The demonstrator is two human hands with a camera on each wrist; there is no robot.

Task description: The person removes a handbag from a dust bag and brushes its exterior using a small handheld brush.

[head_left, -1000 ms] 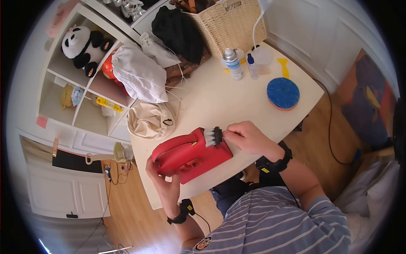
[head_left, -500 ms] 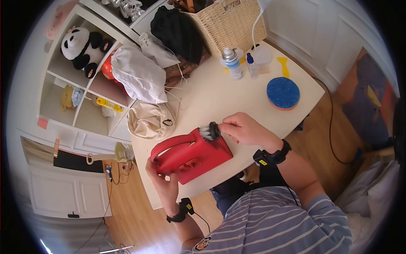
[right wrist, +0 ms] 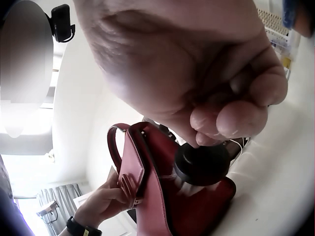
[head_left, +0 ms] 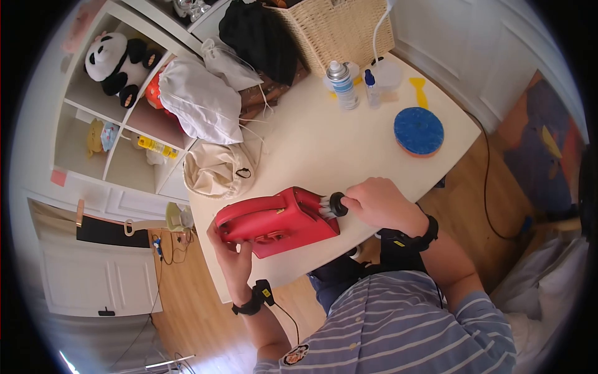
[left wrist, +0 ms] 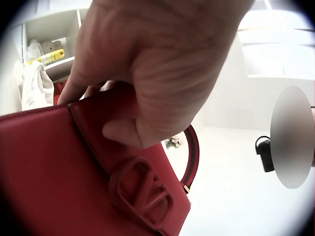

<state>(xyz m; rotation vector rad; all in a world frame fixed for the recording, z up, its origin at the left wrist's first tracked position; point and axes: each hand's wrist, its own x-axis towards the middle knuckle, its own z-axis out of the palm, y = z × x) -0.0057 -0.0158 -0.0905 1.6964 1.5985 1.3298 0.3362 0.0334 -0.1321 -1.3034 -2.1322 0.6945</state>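
A red leather handbag (head_left: 274, 222) is held at the near edge of the white counter (head_left: 324, 149), partly overhanging that edge. The left hand (head_left: 232, 255) is wrapped around the bag's flap end, thumb pressed on the red flap just above the embossed logo clasp (left wrist: 142, 192); the fingers are curled behind the bag. The bag's curved handle (left wrist: 193, 152) is seen standing off its top edge. At the opposite end of the handbag, a small brush (head_left: 331, 206) with a black round handle and pale bristles is pinched by the fingertips of the right hand (head_left: 380, 204), the bristles laid against the bag's side. In the right wrist view the black knob (right wrist: 202, 164) is seen directly under the clenched fingertips.

Relative to the handbag, a beige drawstring dust bag (head_left: 215, 168) lies just beyond it on the counter. Farther off, a spray can (head_left: 341, 84), a small clear bottle (head_left: 372, 87) and a blue round sponge (head_left: 418, 131) are set well apart from it, with a wicker basket (head_left: 339, 31) behind them.
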